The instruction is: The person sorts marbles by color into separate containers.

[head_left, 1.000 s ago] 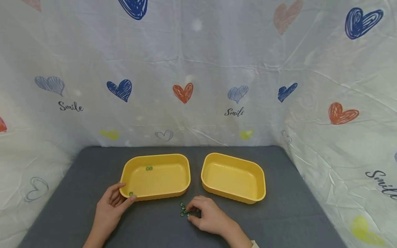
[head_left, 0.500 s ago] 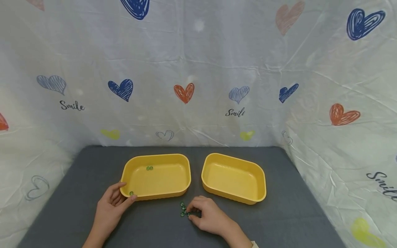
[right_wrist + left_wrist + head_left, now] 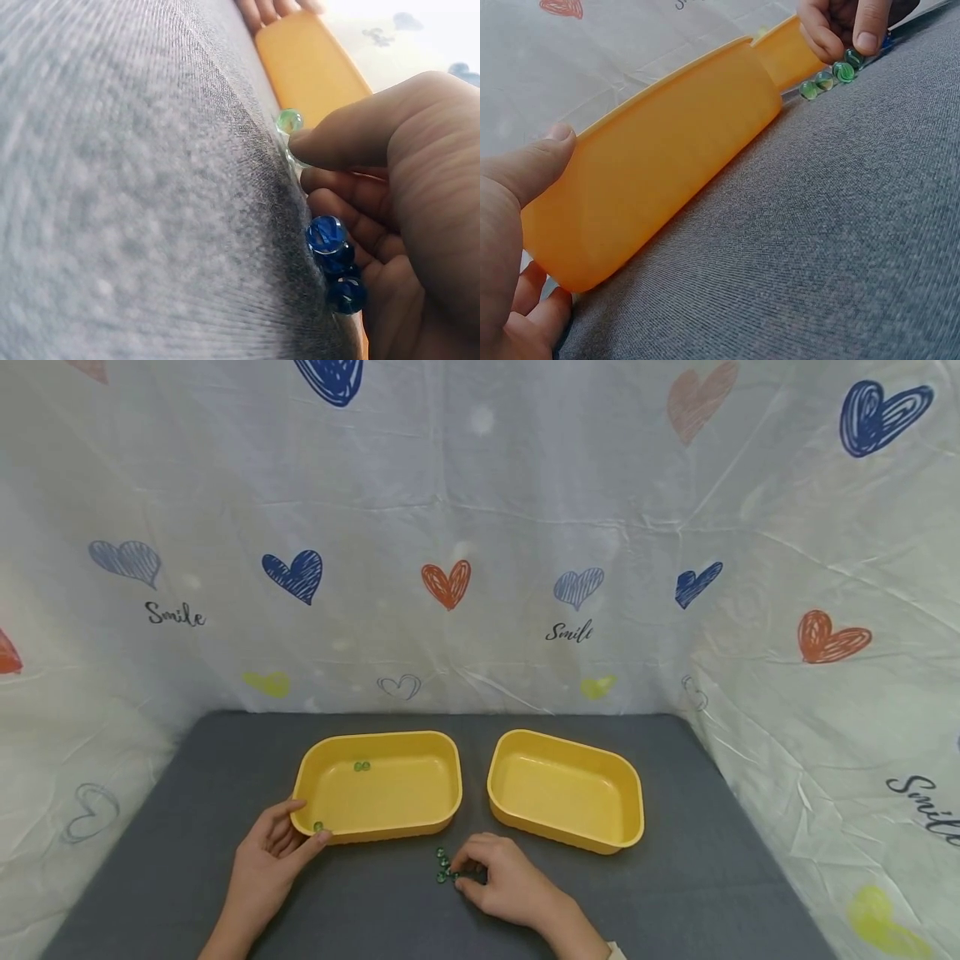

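Observation:
My left hand [image 3: 261,867] grips the left yellow tray [image 3: 375,841] at its near left corner, thumb at the rim and fingers around the end wall. Two green marbles [image 3: 362,767] lie near that tray's back wall, and one green marble [image 3: 318,827] sits by my thumb. On the cloth in front, my right hand [image 3: 513,881] has its thumb and forefinger about a green marble at the edge of a small cluster of green marbles [image 3: 844,72]. Several blue marbles [image 3: 327,235] rest under the right palm, mostly hidden in the head view.
A second yellow tray [image 3: 566,837] stands to the right, slightly turned, with no marbles visible inside. Grey cloth [image 3: 360,902] covers the table. Behind and at the sides hangs a white curtain [image 3: 495,518] printed with hearts.

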The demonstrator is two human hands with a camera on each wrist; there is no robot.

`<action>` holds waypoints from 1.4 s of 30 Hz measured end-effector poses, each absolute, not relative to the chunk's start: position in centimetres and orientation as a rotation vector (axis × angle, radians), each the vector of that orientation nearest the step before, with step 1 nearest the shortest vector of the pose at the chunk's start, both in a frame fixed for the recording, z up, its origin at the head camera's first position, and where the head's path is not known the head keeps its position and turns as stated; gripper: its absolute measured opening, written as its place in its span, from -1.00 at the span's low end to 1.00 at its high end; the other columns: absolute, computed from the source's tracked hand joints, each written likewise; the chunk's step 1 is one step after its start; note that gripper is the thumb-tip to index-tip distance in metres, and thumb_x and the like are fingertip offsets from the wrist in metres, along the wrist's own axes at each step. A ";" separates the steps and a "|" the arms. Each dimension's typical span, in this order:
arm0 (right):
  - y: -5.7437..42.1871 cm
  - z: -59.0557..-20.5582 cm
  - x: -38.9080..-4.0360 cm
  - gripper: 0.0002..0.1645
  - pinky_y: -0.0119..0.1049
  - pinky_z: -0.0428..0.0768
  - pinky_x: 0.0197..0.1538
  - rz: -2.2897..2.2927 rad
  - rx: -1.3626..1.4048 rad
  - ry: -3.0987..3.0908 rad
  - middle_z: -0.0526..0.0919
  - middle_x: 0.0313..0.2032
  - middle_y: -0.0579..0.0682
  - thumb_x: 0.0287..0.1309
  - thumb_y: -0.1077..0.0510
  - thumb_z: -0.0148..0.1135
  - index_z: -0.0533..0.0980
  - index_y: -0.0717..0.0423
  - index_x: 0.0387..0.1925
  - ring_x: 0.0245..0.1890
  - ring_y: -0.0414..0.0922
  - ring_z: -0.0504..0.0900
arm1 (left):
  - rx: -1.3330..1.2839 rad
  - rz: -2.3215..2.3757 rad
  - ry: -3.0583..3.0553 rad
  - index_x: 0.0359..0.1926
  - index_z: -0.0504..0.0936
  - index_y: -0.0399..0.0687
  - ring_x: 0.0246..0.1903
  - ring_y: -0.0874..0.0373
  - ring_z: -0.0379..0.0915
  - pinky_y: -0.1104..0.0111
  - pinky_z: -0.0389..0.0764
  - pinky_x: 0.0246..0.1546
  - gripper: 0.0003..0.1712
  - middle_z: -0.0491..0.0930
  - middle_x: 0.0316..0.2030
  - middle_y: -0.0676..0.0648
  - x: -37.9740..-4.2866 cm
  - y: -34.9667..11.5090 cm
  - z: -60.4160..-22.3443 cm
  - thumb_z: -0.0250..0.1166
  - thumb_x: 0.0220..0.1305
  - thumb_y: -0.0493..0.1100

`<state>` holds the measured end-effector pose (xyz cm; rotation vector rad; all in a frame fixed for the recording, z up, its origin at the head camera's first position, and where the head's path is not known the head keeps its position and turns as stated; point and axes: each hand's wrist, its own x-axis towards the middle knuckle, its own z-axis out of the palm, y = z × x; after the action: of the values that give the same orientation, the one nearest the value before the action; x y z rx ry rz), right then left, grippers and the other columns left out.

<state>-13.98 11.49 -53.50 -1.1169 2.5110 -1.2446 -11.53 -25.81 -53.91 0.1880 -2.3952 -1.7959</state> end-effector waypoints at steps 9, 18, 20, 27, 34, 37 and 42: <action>11.4 -53.2 -13.8 -0.84 -0.46 0.70 -0.14 -1.264 -1.095 2.528 0.66 -0.23 -0.31 0.36 0.26 0.52 0.74 -0.05 -0.12 -0.23 -0.38 0.60 | 0.192 -1.782 -2.406 0.55 0.38 -0.17 0.41 0.24 0.43 0.69 0.58 0.10 -0.13 0.35 0.56 -0.33 -11.6 -25.8 -53.9 0.57 0.42 0.03; 11.0 -52.6 -13.4 -0.86 -0.47 0.73 -0.17 -1.341 -1.099 2.540 0.70 -0.23 -0.27 0.36 0.27 0.51 0.75 -0.02 -0.12 -0.24 -0.42 0.62 | 0.194 -1.805 -2.388 0.56 0.38 -0.15 0.26 0.56 0.41 0.72 0.57 0.08 -0.13 0.37 0.55 -0.31 -11.6 -26.0 -54.0 0.58 0.41 -0.01; 10.9 -52.4 -13.3 -0.86 -0.46 0.74 -0.17 -1.377 -1.100 2.528 0.73 -0.22 -0.21 0.37 0.28 0.50 0.75 0.01 -0.12 -0.24 -0.41 0.63 | 0.198 -1.805 -2.389 0.56 0.37 -0.15 0.28 0.53 0.41 0.72 0.56 0.08 -0.13 0.37 0.55 -0.31 -11.6 -26.0 -54.0 0.58 0.41 -0.02; 10.7 -51.5 -13.1 -0.90 -0.38 0.77 -0.18 -1.477 -1.045 2.494 0.73 -0.18 -0.20 0.41 0.27 0.47 0.75 0.04 -0.10 -0.24 -0.35 0.67 | 0.189 -1.804 -2.385 0.56 0.38 -0.15 0.34 0.42 0.41 0.72 0.56 0.09 -0.13 0.37 0.55 -0.31 -11.7 -25.9 -54.0 0.58 0.41 -0.03; 10.4 -50.9 -13.3 -0.88 -0.38 0.77 -0.20 -1.499 -1.066 2.515 0.72 -0.17 -0.24 0.40 0.29 0.47 0.75 0.07 -0.09 -0.24 -0.35 0.66 | 0.173 -1.813 -2.377 0.56 0.38 -0.16 0.34 0.42 0.42 0.70 0.57 0.10 -0.13 0.34 0.57 -0.29 -11.7 -25.9 -54.0 0.58 0.40 -0.03; 10.1 -50.5 -13.5 -0.89 -0.39 0.76 -0.19 -1.507 -1.080 2.523 0.72 -0.16 -0.24 0.42 0.26 0.47 0.75 0.06 -0.08 -0.24 -0.36 0.66 | 0.190 -1.813 -2.387 0.56 0.38 -0.13 0.41 0.25 0.41 0.70 0.57 0.11 -0.13 0.31 0.59 -0.27 -11.7 -26.0 -54.0 0.58 0.40 -0.01; 9.6 -50.1 -13.8 -0.90 -0.37 0.76 -0.16 -1.519 -1.093 2.538 0.75 -0.16 -0.17 0.44 0.21 0.47 0.74 -0.01 -0.07 -0.22 -0.35 0.66 | 0.205 -1.834 -2.386 0.56 0.38 -0.13 0.41 0.26 0.40 0.69 0.56 0.12 -0.12 0.32 0.58 -0.28 -11.7 -26.0 -54.0 0.59 0.40 0.00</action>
<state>-13.79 9.62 -50.09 -1.0929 2.5380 -1.5193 -11.73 -25.99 -53.98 0.2050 -2.3859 -1.8335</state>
